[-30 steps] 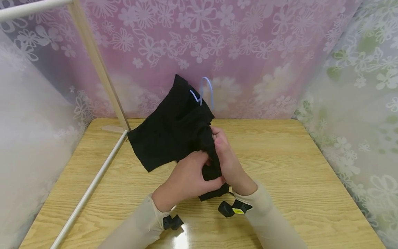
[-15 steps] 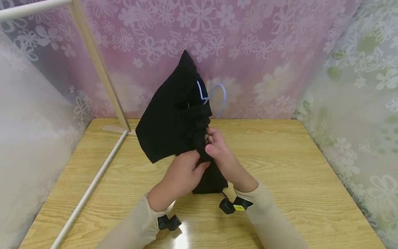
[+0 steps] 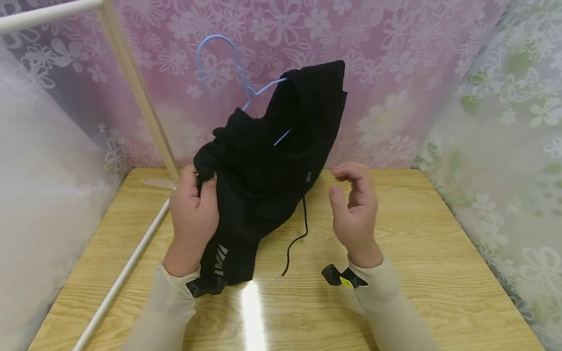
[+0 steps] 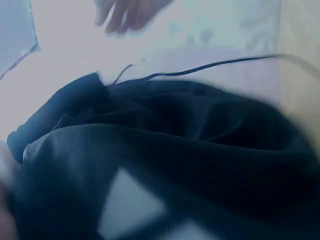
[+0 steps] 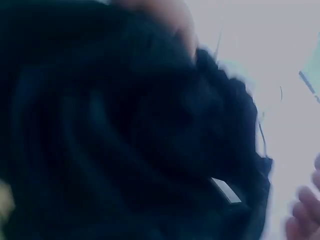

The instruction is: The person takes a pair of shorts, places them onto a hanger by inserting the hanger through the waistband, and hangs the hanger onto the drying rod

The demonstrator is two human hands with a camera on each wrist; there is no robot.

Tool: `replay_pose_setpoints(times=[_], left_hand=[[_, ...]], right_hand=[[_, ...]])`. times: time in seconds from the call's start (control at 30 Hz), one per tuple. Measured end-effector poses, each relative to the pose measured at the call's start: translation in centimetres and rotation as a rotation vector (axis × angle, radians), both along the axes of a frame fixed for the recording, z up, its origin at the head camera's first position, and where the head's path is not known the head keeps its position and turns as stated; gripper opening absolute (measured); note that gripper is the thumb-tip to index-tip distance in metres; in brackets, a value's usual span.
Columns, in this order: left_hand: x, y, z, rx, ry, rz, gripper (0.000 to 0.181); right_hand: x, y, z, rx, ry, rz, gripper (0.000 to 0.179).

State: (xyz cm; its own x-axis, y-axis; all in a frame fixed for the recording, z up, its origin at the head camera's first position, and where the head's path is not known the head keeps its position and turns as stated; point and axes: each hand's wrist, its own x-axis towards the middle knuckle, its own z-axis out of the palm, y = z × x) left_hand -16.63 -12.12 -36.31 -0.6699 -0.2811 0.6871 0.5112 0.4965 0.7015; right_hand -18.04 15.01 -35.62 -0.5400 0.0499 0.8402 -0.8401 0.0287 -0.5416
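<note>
A black garment with a drawstring is held up over the table; its exact kind is hard to tell. Inside its upper opening sits a light-blue clothes hanger, with the hook sticking out at the upper left. My left hand grips the bunched edge on the left side. To the right of the cloth and apart from it is my right hand, fingers loosely bent around nothing. Pale marks show low on the fabric. Dark cloth fills much of the right wrist view.
A wooden table lies beneath. On the left stands a rack with a wooden post, a white upper bar and a white lower bar. Pink floral curtain hangs behind, with pale sheets at both sides.
The garment has turned, so the hook moved from its right side to its upper left. My left hand went leftward with the edge; my right hand let go and moved right.
</note>
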Motion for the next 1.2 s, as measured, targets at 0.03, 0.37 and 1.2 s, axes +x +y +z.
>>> replay_pose_setpoints(times=[0.03,0.37,1.2], left_hand=[[-0.2,-0.5,0.0,0.008,0.030,0.019,0.023],[-1.0,-3.8,0.1,0.058,0.231,0.002,0.017],[-1.3,-4.7,-0.4,-0.305,0.211,-0.121,0.038]], right_hand=[[-0.2,0.2,0.2,-0.029,0.038,-0.089,0.025],[-0.1,1.2,2.2,0.124,-0.192,-0.373,0.065],[-2.4,2.8,-1.1,0.616,0.019,-0.322,0.008]])
